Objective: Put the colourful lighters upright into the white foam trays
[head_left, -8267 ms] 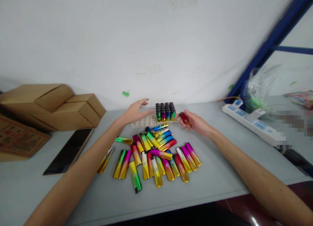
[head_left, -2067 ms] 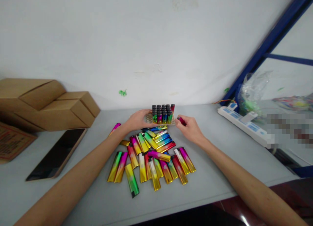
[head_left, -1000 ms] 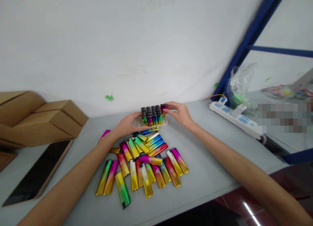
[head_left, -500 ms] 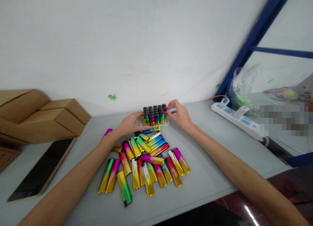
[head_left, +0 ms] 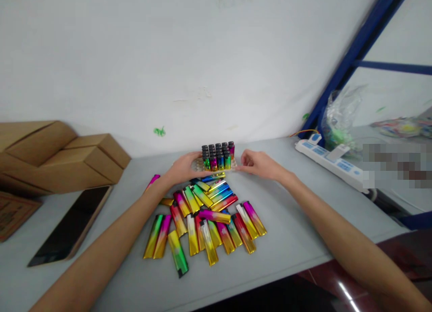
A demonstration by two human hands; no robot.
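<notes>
Tray (head_left: 199, 164) — pale, flat on the table, black-capped rainbow lighters (head_left: 218, 156) upright in its right part.

A grey table (head_left: 303, 222) stands against a white wall (head_left: 168, 55), a blue frame (head_left: 357, 51) at right.

Cardboard boxes (head_left: 64, 157) left; dark phone, perhaps, (head_left: 70, 224) nearer; power strip (head_left: 334, 164), plastic bag (head_left: 340, 118) right.
</notes>
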